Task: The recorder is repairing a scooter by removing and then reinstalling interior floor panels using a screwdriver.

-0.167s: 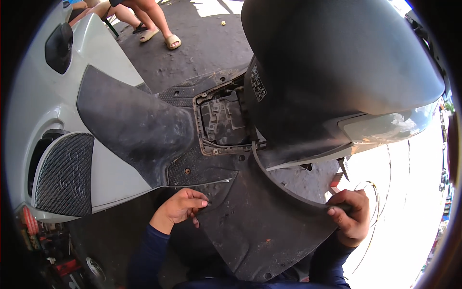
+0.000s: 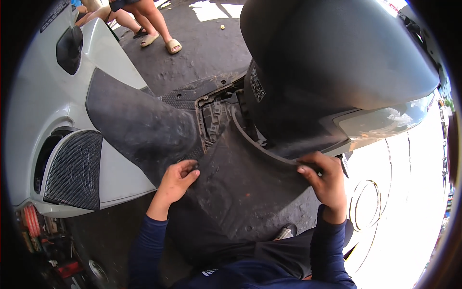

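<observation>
The right hand (image 2: pixel 327 180) is closed on the curved rim of the panel (image 2: pixel 245 188); its left edge is pinched by the left hand (image 2: pixel 177 182). The bay (image 2: pixel 214 127) is partly covered by the panel. Small print is borne by a label (image 2: pixel 257 84) beside the seat (image 2: pixel 337 53). Ground (image 2: pixel 291 212) is left exposed between panel and right sleeve (image 2: pixel 327 245).
</observation>
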`<action>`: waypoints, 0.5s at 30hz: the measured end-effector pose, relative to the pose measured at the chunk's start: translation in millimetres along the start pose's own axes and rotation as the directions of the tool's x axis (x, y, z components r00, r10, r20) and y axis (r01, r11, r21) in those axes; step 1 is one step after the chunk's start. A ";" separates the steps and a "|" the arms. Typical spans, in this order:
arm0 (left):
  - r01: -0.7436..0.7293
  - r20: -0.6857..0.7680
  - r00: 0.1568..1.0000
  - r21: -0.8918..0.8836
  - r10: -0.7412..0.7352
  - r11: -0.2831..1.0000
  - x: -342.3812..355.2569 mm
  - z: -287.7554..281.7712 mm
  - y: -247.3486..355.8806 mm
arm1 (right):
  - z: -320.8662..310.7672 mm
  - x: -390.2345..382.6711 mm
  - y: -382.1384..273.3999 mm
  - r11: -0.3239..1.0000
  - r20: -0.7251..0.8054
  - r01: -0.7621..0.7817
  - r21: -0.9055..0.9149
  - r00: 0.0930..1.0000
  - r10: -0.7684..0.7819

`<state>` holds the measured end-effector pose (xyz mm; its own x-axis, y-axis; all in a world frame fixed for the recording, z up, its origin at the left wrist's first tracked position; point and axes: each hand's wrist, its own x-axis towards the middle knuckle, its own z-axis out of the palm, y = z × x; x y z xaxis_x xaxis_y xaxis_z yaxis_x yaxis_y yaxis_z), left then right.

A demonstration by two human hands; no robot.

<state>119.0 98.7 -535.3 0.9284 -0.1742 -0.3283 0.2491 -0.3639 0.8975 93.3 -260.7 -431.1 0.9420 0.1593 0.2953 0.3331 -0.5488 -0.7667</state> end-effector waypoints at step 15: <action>-0.448 0.298 0.892 0.465 0.341 0.764 262.2 4.0 72.9 | 148.6 -0.8 38.2 0.945 -0.509 -0.167 -0.281 0.861 0.000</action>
<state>379.4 22.8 -557.1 0.8307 -0.5518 -0.0741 -0.3533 -0.6253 0.6958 111.2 -159.9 -545.3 0.7905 -0.2810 0.5443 0.1464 -0.7761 -0.6134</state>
